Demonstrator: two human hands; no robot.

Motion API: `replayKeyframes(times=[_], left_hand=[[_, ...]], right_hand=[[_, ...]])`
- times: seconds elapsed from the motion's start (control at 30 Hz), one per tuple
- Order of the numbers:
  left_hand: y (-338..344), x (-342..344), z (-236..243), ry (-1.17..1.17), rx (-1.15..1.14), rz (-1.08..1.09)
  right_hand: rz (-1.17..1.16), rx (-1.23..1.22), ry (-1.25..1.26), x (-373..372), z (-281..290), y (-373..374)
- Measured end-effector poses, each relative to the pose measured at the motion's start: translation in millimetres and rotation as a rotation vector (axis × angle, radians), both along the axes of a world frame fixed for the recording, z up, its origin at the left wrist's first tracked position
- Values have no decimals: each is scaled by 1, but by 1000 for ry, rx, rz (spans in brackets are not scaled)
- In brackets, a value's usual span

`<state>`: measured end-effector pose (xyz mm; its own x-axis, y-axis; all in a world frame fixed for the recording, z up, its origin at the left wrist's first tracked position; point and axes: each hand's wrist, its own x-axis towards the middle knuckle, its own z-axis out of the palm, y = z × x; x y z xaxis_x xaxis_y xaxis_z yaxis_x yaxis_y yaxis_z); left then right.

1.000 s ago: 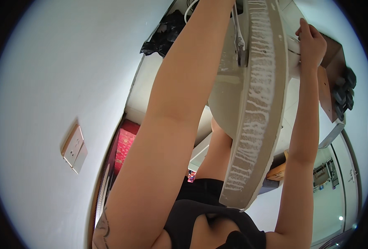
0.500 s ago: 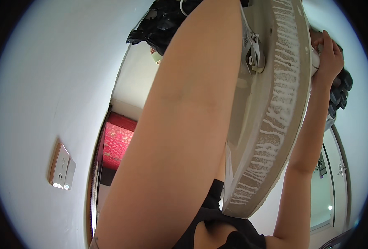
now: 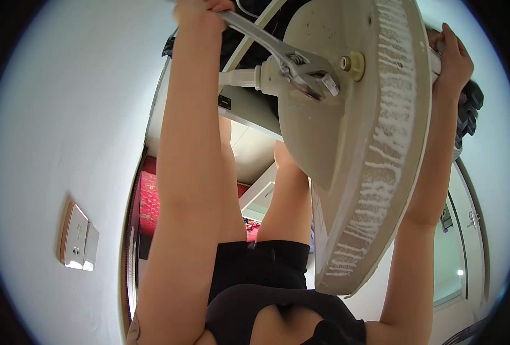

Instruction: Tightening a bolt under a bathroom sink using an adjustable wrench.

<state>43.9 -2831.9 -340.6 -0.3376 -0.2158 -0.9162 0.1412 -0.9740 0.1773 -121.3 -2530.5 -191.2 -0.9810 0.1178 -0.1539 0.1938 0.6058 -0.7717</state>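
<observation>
An off-white sink basin [image 3: 318, 132] stands tipped on its side, its underside facing left and white ridges of sealant running along its rim. My left hand [image 3: 203, 10], blurred and partly cut off at the top edge, is closed round the handle of a silver adjustable wrench [image 3: 292, 63]. The wrench's jaws are apart from the yellowish nut [image 3: 356, 65] on a threaded stub in the underside. On the basin's other side, my right hand [image 3: 457, 60] is closed on a white fitting [image 3: 436, 66], mostly hidden behind the rim.
A white drain pipe [image 3: 240, 78] runs left from the basin. Black plastic [image 3: 258, 49] and a pale cabinet frame [image 3: 252, 112] lie beyond. The left wall carries a socket plate [image 3: 76, 236]. Dark objects [image 3: 470, 115] hang at right near a glazed door [image 3: 453, 259].
My left hand and the wrench have moved up and left, off the nut, which now shows. My left forearm has swung left, uncovering the drain pipe. The right hand stays nearly in place.
</observation>
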Motion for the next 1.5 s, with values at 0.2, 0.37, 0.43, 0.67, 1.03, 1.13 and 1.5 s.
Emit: replayKeyframes(times=[0.2,0.37,0.43,0.67,1.03,1.13,1.5], left_hand=[[20,18,149,20,-705,-28],[50,18,221,4,-1068,-67],[60,16,232,35,-1188,-78],[88,-3,255,1177,-173,557],[113,-2,259,1149,-577,303],[112,2,262,1092,-719,205],[119,11,267,840,-1222,-154]], right_hand=[[60,84,11,2,0,-5],[73,177,-11,2,3,-6],[77,196,-16,2,3,-5],[92,161,-29,-2,0,-2],[91,284,43,11,22,-21],[97,279,49,9,21,-18],[135,309,47,9,26,-16]])
